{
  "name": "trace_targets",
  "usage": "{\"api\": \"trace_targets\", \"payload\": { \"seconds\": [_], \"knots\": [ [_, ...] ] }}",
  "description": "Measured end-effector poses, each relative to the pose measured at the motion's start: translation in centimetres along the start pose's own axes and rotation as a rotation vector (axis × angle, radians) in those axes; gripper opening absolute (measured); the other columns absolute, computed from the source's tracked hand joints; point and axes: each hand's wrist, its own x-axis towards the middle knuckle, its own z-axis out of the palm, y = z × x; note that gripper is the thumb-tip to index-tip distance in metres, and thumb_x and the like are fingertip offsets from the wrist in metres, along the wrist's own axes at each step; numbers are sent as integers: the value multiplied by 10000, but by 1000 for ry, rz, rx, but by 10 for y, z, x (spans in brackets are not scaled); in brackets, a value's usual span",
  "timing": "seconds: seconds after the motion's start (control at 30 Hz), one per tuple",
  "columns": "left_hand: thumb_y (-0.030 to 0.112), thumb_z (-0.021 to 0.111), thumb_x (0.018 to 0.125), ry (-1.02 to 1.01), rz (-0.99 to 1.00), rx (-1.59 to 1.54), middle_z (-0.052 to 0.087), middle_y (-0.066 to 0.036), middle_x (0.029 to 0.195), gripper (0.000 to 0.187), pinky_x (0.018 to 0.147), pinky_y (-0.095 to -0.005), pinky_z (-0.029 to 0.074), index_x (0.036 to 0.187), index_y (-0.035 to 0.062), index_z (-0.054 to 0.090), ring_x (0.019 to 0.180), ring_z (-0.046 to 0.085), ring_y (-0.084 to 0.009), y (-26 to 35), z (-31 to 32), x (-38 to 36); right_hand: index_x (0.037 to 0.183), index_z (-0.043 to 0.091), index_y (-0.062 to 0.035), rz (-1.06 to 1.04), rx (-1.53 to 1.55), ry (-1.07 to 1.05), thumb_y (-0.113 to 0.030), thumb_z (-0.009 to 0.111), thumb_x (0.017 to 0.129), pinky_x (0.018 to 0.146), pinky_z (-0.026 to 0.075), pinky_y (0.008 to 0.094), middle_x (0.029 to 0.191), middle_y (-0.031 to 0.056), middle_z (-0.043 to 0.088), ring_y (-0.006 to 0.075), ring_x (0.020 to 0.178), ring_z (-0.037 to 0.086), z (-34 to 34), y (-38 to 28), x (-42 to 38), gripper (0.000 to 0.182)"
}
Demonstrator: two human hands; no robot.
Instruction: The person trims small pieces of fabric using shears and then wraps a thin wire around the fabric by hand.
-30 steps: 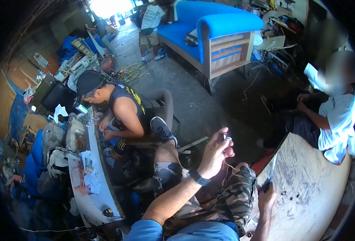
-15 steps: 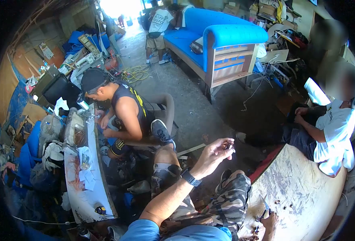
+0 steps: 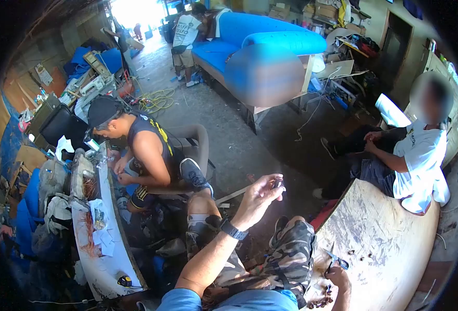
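Note:
My left hand (image 3: 258, 201), with a dark watch on its wrist, is raised in front of my knees. Its thumb and fingers pinch a small dark, shiny piece (image 3: 277, 183) too small to name. Low on the right, my right hand (image 3: 339, 279) is at the handles of a pair of scissors (image 3: 332, 256), its fingers closed on them. The blades point up and left over a scuffed pale board (image 3: 389, 233). Several small dark brown pieces (image 3: 322, 300) lie beside my right hand, and others (image 3: 361, 255) lie past the scissors.
A person (image 3: 148, 150) bends over a worn white panel (image 3: 104, 264) at left. Another person (image 3: 420, 150) sits beyond the board at right. A blue sofa (image 3: 270, 31) stands behind, with a person (image 3: 185, 39) beside it. A yellow hose (image 3: 153, 102) lies on the floor.
The view has shifted right, so things sit further left. The scissors have turned, their handles now above my right hand. My left hand still pinches the small dark piece.

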Motion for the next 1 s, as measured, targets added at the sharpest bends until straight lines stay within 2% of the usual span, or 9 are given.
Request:
{"api": "trace_targets", "payload": {
  "seconds": [0.1, 0.13, 0.2, 0.27, 0.43, 0.63, 0.83, 0.87, 1.0],
  "knots": [
    [156, 713, 1007, -11, 18, 34, 671, 9, 1046, 396, 692, -193, 491, 1377, 47, 623, 879, 638, -53, 1, -2, 0, 996, 759, -28, -77, -339, 244, -280, 885, 721, 815, 559, 483, 979, 207, 743, 383, 924, 701, 1, 19, -3, 394],
    [146, 707, 1010, -12, 29, 35, 671, -7, 1069, 396, 742, -215, 517, 1379, 34, 617, 899, 644, -69, 0, 0, -1, 1072, 723, -40, -364, -341, 591, -261, 870, 767, 854, 535, 501, 1026, 222, 711, 422, 988, 664, 12, 23, 6, 404],
    [113, 686, 1018, -61, -1, -3, 668, -47, 1120, 397, 866, -270, 562, 1392, 11, 599, 949, 654, -110, 1, 5, -4, 1103, 703, -14, -245, -36, 601, -168, 780, 856, 898, 520, 495, 1056, 225, 701, 435, 1034, 645, -29, -100, -9, 301],
    [106, 683, 1020, -149, -19, 14, 673, -57, 1132, 424, 884, -281, 563, 1416, 2, 574, 969, 661, -117, 0, 8, -7, 1097, 733, -3, -231, 277, 408, -229, 732, 929, 870, 547, 428, 1016, 208, 745, 318, 985, 728, -77, -229, -29, 281],
    [118, 699, 1015, -257, -11, 216, 702, -41, 1061, 578, 865, -263, 538, 1536, 45, 459, 950, 651, -92, 15, 23, -19, 1296, 658, 2, -666, 587, 75, -380, 670, 1022, 868, 550, 346, 1041, 126, 739, 192, 938, 680, -115, -377, -32, 470],
    [122, 696, 1017, -315, 101, 390, 660, -28, 897, 594, 735, -258, 482, 1554, 68, 448, 803, 555, -78, 12, 15, -20, 1226, 679, -11, -678, 767, -317, -368, 678, 1031, 665, 532, 242, 935, 16, 689, 69, 752, 601, -105, -392, 9, 407],
    [215, 586, 1083, -271, 63, 624, 619, -51, 856, 249, 748, -302, 483, 1040, -14, 675, 792, 579, -121, 19, 17, -22, 1139, 665, -23, -613, 1295, -329, -261, 715, 1013, 656, 582, 260, 912, 30, 681, 95, 727, 657, -86, -378, 18, 274],
    [221, 558, 1094, -236, 83, 527, 631, -63, 899, 342, 796, -301, 474, 862, -16, 639, 826, 584, -134, 20, 20, -22, 1140, 664, -26, -609, 1320, -340, -241, 704, 1018, 658, 592, 274, 916, 41, 687, 105, 717, 659, -85, -377, 18, 250],
    [188, 528, 1101, -78, 157, 64, 661, -65, 978, 275, 818, -293, 476, 915, 12, 627, 903, 585, -125, 12, 29, -20, 1122, 662, -25, -614, 1465, -326, -211, 657, 1042, 656, 586, 280, 865, 31, 662, 112, 730, 651, -76, -378, 12, 203]
  ]
}}
